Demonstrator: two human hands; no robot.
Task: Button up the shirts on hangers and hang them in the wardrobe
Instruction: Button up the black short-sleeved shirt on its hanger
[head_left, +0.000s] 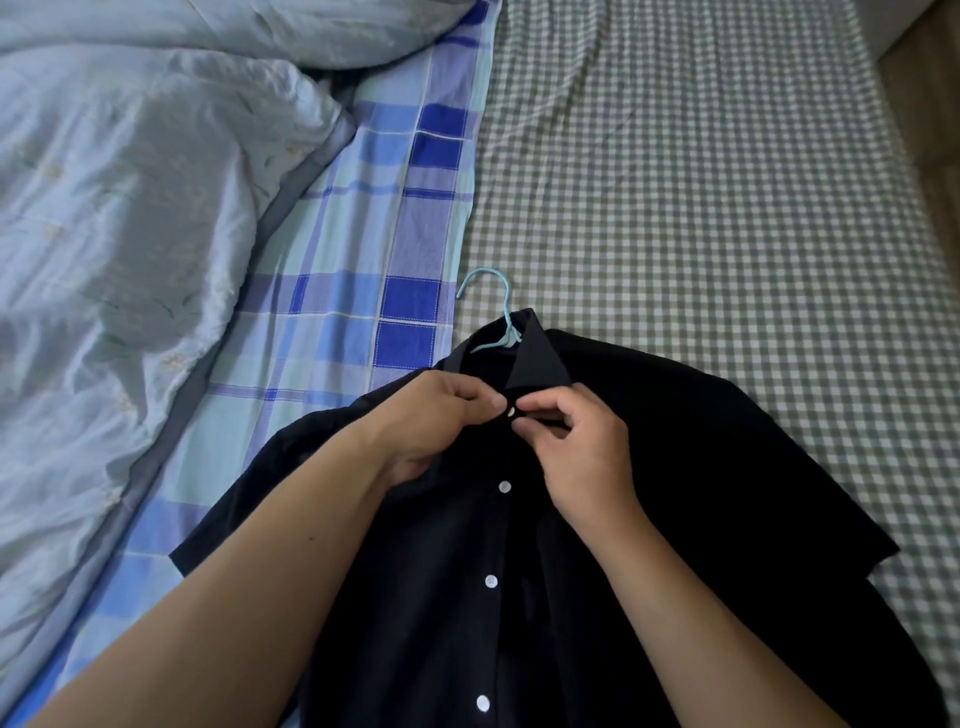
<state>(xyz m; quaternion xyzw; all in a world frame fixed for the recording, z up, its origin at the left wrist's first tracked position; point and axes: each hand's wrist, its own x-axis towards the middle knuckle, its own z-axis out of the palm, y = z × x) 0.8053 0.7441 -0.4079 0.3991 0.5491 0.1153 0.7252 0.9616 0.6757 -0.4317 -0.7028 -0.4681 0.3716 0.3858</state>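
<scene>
Over on the left, the pale blue quilt (130, 208) lies bunched on the bed, and beside it runs the blue plaid sheet (363, 218). Nothing happening there. Now the action: the black shirt (675, 441) is spread flat, front up, straddling the plaid sheet and the grey check sheet (701, 156), with a light blue hanger (496, 312) inside it, its hook poking out past the collar.

The left hand (431, 421) has its fingers curled, pinching the placket edge right at the top button (511, 411). Moving right, the right hand (576, 441) pinches the cloth on the other side of that same button, fingertips nearly meeting the left's.

So where are we? Looks like the top button, just under the collar, is being worked through its hole; I can't tell whether it is fully through. Three white buttons below it show along the placket, which looks closed there, so by my reckoning this shirt is nearly done. Still ahead: carrying it to the wardrobe, which isn't in sight, nor are any other shirts.
</scene>
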